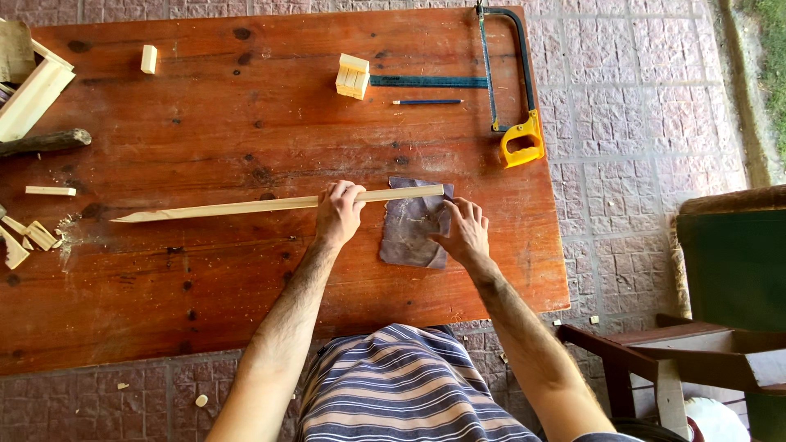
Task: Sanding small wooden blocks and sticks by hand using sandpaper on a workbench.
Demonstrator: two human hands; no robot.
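Both my bare forearms reach forward from the body. My left grip point(339, 211) is curled closed, knuckles up, wrist straight. My right grip point(465, 230) lies flatter, fingers spread and pressing down, wrist angled inward.

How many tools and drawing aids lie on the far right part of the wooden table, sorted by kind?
Hacksaw with yellow handle: 1
Dark flat metal ruler: 1
Blue pencil: 1
Total: 3
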